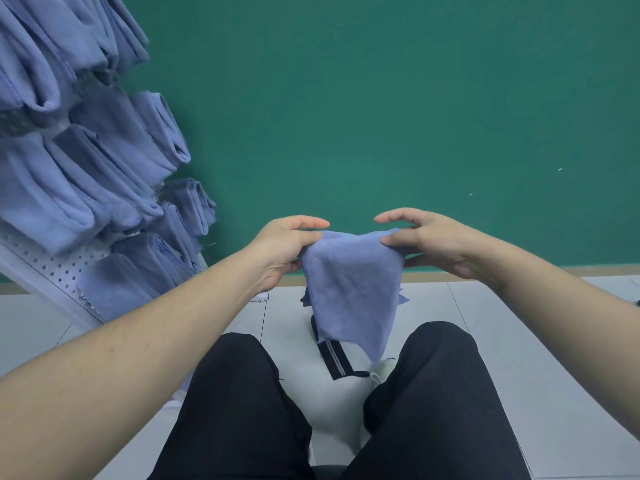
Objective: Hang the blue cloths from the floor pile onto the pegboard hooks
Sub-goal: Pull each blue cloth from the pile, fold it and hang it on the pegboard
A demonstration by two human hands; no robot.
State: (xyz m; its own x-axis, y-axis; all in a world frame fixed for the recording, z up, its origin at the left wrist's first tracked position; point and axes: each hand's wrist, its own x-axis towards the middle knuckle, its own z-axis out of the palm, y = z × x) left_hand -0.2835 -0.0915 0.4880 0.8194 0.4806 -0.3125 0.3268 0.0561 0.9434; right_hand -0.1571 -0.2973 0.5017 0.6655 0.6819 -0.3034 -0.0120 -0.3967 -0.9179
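A blue cloth (351,285) hangs in front of me, folded over and held by its top edge. My left hand (284,244) pinches the upper left corner. My right hand (429,240) pinches the upper right corner, thumb on the near side. The cloth's lower corner dangles above my knees. At the left, a white pegboard (52,268) leans across the view, and several blue cloths (104,174) hang on it in rows. The hooks are hidden by the cloths. The floor pile is not in sight.
A green wall (381,116) fills the background, with a wooden skirting strip (588,270) at its foot. Below is a light tiled floor (536,341). My legs in dark trousers (433,393) are at the bottom, with a white bag with a dark striped strap (334,358) between them.
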